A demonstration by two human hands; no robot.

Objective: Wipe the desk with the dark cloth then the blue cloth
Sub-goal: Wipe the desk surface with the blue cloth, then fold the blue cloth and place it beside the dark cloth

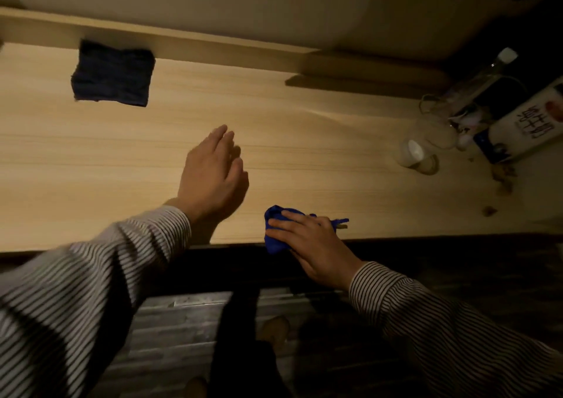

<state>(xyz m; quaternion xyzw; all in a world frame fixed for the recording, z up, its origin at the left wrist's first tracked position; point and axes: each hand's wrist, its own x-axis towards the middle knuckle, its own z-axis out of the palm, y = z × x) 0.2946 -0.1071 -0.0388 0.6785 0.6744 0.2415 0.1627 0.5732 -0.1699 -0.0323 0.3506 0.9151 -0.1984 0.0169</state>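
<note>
While the right hand [310, 245] pressed the bunched blue cloth [275, 230] against the near edge of the counter [304, 160], the left hand [213, 178] hovered above the surface, fingers loosely extended and holding nothing. The folded dark cloth [113, 74] lay flat at the far left, well apart from both hands.

Much of the crumpled bright-blue cloth [275, 233] lies hidden under the right hand [313, 245]. Right of it, the white-and-blue printed carton [524, 123] is cut by the frame edge; nearby brown crumbs [504, 175] are too dim to identify.
</note>
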